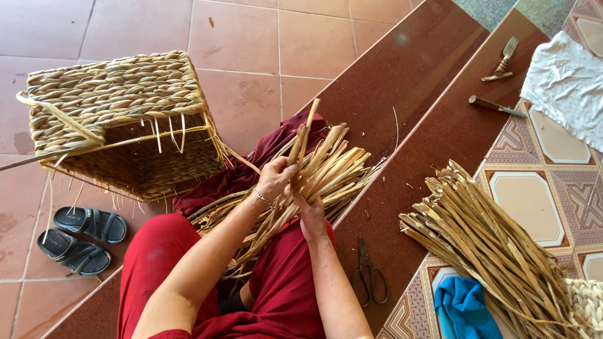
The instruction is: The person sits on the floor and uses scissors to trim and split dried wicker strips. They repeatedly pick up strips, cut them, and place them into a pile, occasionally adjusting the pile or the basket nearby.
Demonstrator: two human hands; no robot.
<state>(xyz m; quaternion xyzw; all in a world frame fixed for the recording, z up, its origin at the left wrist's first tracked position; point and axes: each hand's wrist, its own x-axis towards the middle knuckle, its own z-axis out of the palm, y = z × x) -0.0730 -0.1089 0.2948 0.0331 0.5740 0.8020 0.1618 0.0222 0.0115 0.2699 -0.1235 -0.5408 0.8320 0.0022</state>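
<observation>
Inspecting the lap, I see my left hand [274, 177] and right hand [309, 210] both clenched on a sheaf of dry, flat, straw-coloured reed strips [326, 169]. A woven basket [119, 100] lies tipped on the floor beside me; scissors [367, 273] rest on the step.

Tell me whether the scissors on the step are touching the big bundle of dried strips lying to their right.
Apart. The head view shows the scissors lying alone on the brown step, bare surface between them and the bundle of dried strips.

Home weaving spot: tiled floor [251, 37], woven basket [119, 119], sandals [81, 238].
</observation>
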